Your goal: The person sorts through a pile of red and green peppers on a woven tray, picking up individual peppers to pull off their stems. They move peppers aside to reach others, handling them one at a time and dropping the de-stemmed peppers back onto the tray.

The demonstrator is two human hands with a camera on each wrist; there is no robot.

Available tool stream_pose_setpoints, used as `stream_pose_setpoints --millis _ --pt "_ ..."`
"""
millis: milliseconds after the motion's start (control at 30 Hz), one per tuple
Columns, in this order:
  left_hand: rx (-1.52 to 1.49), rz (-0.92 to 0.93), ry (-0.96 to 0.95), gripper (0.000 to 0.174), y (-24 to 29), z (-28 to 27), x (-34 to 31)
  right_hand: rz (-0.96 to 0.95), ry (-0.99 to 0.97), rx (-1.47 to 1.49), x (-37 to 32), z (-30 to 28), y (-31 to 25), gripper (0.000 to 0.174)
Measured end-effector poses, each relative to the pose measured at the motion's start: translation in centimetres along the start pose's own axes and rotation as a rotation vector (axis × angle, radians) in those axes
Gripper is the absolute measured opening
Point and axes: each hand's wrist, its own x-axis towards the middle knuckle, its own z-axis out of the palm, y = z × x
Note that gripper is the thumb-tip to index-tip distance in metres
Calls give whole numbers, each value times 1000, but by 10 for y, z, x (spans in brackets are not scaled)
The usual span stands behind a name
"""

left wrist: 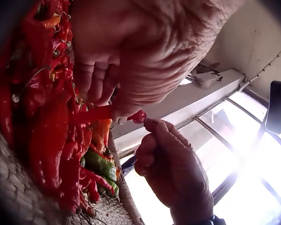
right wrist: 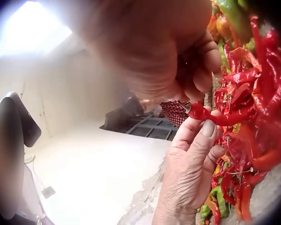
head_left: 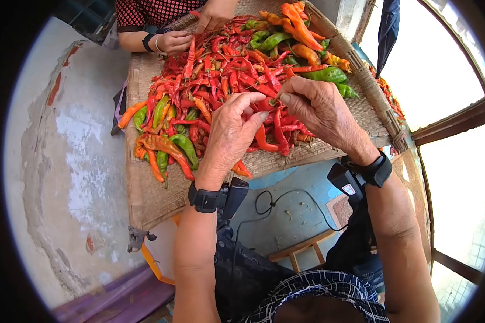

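A red chili pepper [head_left: 265,104] is gripped between the thumb and fingers of my left hand [head_left: 227,132], over the near side of the pepper heap [head_left: 221,75]. At its stem end, my right hand [head_left: 324,110] pinches the stem with thumb and forefinger. In the left wrist view the held pepper [left wrist: 96,115] sticks out on both sides of the left fingers, its cap turned toward the right hand [left wrist: 171,164]. The right wrist view shows the left thumb [right wrist: 203,136] lying along the pepper [right wrist: 200,112], while the stem is largely hidden by the right fingers.
The heap lies on a woven tray [head_left: 161,202] with a raised rim [head_left: 361,67]. Green peppers [head_left: 328,75] and orange ones [head_left: 299,27] lie at its edges. Across the tray another person's hands [head_left: 175,42] touch the peppers. A wooden stool [head_left: 302,248] and cable [head_left: 302,192] are below.
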Motion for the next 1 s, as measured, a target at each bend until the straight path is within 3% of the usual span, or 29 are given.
stream_pose_setpoints --millis 100,133,167,233,333,400,467,533,600,633,667,733,933,1000 --pt "-148 -5 73 21 3 2 0 -8 -9 133 0 -3 -2 13" --pt "-147 -2 69 21 5 1 1 88 26 229 1 -5 -8 16" --pt "-370 2 141 19 6 -2 3 186 61 325 1 -7 -11 19" --pt "-656 -12 246 18 11 -10 6 168 111 294 2 -9 -3 22" --pt "-883 -135 173 18 -4 -33 13 152 139 231 1 -14 -1 25" --pt "-944 -41 412 32 -20 -40 28 172 90 188 -1 -15 -4 24" --pt "-947 -203 568 59 -44 -53 34 138 89 138 -1 -13 -4 23" --pt "-631 -279 545 53 -52 -45 32 104 83 90 -1 -11 -4 23" --pt "-249 -256 235 38 -52 -28 26 118 30 67 1 -10 -6 22" --pt "-66 -151 150 24 -43 -16 23 118 29 69 2 -9 -6 22" --pt "144 -16 44 21 -33 -8 19 115 30 85 2 -7 -5 22" --pt "420 236 46 19 -35 12 13 113 31 101 1 -4 -6 22" --pt "666 225 -14 14 -37 19 13 42 27 57 1 -1 -4 17" --pt "581 219 -3 13 -36 16 13 63 11 41 1 -2 -2 15"
